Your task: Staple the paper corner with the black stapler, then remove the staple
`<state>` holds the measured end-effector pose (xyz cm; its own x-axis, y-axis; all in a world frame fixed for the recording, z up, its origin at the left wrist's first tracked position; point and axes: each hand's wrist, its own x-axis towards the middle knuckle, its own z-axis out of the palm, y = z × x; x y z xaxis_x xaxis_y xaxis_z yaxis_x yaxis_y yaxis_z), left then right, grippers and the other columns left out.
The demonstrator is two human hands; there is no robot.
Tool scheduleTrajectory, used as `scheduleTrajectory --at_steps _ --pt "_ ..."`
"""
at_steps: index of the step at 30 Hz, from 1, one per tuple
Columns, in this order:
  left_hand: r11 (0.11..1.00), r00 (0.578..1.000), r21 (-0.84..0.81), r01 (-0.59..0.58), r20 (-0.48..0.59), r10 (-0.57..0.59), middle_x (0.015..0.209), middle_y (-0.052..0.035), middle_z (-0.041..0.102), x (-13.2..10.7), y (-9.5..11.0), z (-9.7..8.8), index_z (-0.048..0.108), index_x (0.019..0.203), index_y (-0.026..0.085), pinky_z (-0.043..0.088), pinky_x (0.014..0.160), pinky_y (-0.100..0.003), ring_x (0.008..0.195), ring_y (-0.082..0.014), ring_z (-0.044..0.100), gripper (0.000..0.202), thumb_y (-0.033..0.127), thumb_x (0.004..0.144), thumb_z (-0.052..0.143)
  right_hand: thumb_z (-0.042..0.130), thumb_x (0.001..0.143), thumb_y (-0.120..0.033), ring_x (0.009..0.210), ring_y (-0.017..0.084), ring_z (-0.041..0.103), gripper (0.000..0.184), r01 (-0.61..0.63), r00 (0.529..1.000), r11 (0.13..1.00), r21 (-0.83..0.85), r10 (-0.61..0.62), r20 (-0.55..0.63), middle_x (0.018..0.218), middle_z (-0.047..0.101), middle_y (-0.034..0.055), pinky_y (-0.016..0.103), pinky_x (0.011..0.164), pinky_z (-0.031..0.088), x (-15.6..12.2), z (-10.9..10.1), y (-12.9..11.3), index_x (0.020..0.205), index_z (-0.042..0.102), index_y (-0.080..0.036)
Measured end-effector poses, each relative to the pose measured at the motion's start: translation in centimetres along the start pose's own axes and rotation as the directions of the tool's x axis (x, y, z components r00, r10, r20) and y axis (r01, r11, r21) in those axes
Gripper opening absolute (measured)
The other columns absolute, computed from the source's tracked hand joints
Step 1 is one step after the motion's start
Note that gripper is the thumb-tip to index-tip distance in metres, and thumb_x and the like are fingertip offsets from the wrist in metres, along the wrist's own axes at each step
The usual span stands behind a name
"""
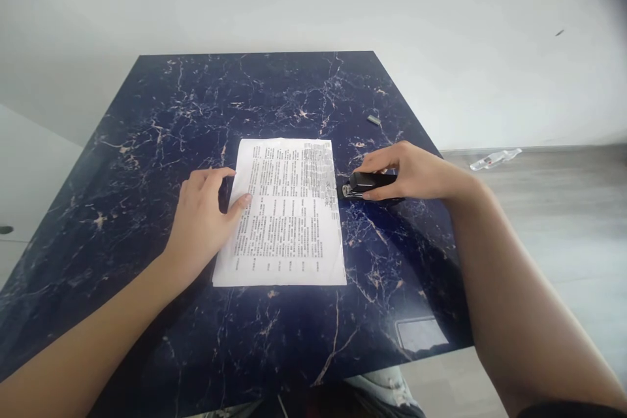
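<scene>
A printed sheet of paper (287, 212) lies in the middle of a dark blue marble-patterned table (196, 104). My left hand (203, 219) rests on the table at the sheet's left edge, with the thumb pressed on the paper and the fingers loosely curled. My right hand (411, 170) is closed around a black stapler (365, 184). The stapler's metal mouth sits at the right edge of the sheet.
A small strip of staples (373, 119) lies on the table at the far right. On the grey floor to the right lies a clear plastic object (494, 159). A white wall stands behind the table. A shoe (392, 385) shows below the near edge.
</scene>
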<state>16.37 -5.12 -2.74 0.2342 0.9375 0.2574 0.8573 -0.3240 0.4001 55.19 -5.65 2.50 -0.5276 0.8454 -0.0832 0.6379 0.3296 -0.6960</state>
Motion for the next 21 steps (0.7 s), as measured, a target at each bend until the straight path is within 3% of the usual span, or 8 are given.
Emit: scheduleTrajectory --at_steps 2,7,13,17,21 --pt "0.999 0.999 0.039 0.014 0.036 -0.015 0.121 -0.0125 0.065 -0.1 0.3 0.0 0.06 0.128 0.027 0.053 0.1 -0.058 0.114 -0.0365 0.062 0.042 0.038 0.09 0.073 0.082 0.085 -0.045 0.079 0.02 0.069 0.023 -0.003 1.0 1.0 0.006 0.003 -0.003 0.097 0.075 0.0032 0.035 0.069 0.056 0.0 0.0 0.1 0.096 0.081 -0.024" --pt "0.995 0.991 -0.072 0.062 0.121 -0.053 0.111 -0.0083 0.069 -0.2 0.7 -0.1 0.058 0.13 0.026 0.058 0.09 -0.049 0.098 -0.0288 0.068 0.044 0.032 0.088 0.072 0.082 0.085 -0.043 0.078 0.02 0.068 0.021 -0.01 1.0 1.0 0.005 0.01 0.003 0.096 0.075 0.0027 0.035 0.067 0.055 0.1 0.2 -0.1 0.095 0.081 -0.025" --pt "0.985 0.992 -0.16 0.061 0.115 -0.043 0.128 -0.011 0.066 -0.1 0.2 -0.7 0.06 0.131 0.029 0.059 0.074 -0.038 0.088 -0.0224 0.07 0.043 0.023 0.089 0.066 0.08 0.086 -0.046 0.08 0.02 0.069 0.025 0.015 1.0 1.0 -0.004 -0.015 0.005 0.098 0.075 0.0027 0.036 0.068 0.055 0.1 0.2 0.1 0.101 0.082 -0.026" --pt "0.989 0.986 -0.146 -0.006 0.164 0.03 0.111 -0.0088 0.072 -0.1 0.2 -1.0 0.064 0.135 0.029 0.053 0.059 -0.032 0.067 -0.0167 0.062 0.044 0.019 0.093 0.055 0.081 0.085 -0.048 0.082 0.021 0.07 0.026 0.02 1.0 1.0 0.013 -0.02 -0.008 0.098 0.076 0.0029 0.036 0.069 0.056 0.0 0.2 0.3 0.1 0.082 -0.026" --pt "0.976 0.98 -0.219 -0.002 0.195 0.045 0.104 -0.0064 0.073 -0.2 0.8 -1.2 0.076 0.118 0.029 0.049 0.052 -0.031 0.053 -0.0117 0.053 0.036 0.019 0.094 0.051 0.082 0.084 -0.048 0.082 0.021 0.07 0.027 0.035 0.999 0.999 0.014 -0.034 -0.025 0.097 0.076 0.0026 0.036 0.07 0.057 0.0 0.2 0.2 0.099 0.081 -0.026"
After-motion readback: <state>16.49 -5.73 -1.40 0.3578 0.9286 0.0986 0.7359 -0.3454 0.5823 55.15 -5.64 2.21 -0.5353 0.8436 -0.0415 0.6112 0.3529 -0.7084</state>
